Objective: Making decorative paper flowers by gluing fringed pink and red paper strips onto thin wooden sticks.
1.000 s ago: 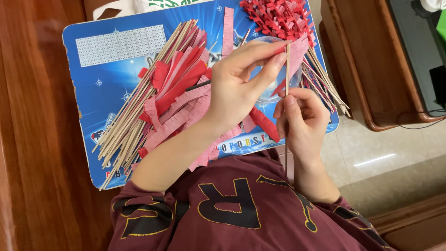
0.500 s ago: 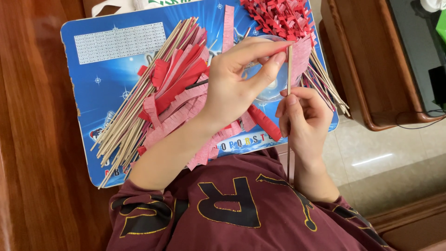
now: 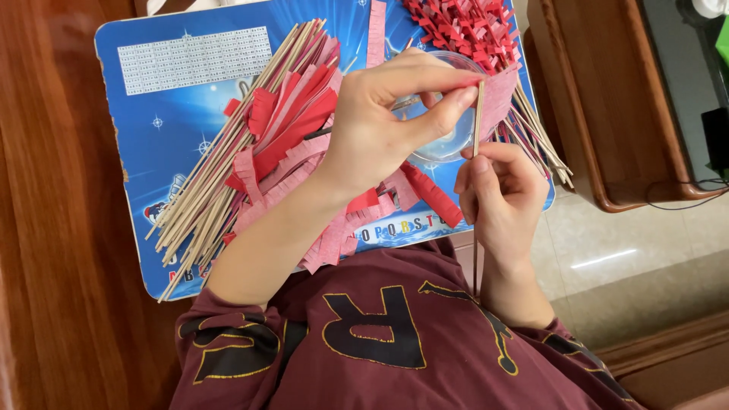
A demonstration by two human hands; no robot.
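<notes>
A thin wooden stick [image 3: 477, 121] stood nearly upright between the two hands, its top level with the left fingertips and its lower length running down past the right wrist toward the maroon shirt [image 3: 380, 342]. The right hand [image 3: 497, 201] was clenched around the stick's middle, thumb and forefinger pinching it. The left hand [image 3: 387, 125] pressed its thumb and forefinger against the top of the stick, where a pink fringed paper strip [image 3: 497, 99] met the wood; whether the strip was already wound on or only touching could not be told. Compared with the views of half a second and a second before, the stick had stayed almost where it was and the right grip looked the same, while the left fingers had shifted only slightly at the tip, so the work at the stick's top seemed to be going on in small turns rather than having moved to a new stage. Behind the left fingers lay a small clear round dish [image 3: 448, 140], partly hidden. Left of the hands a loose bundle of bare sticks [image 3: 220, 190] was mixed with red and pink fringed strips [image 3: 292, 129], and a heap of red finished pieces [image 3: 463, 26] sat at the top. All of it rested on a blue printed board [image 3: 137, 129] over the wooden worktop [image 3: 53, 228].
</notes>
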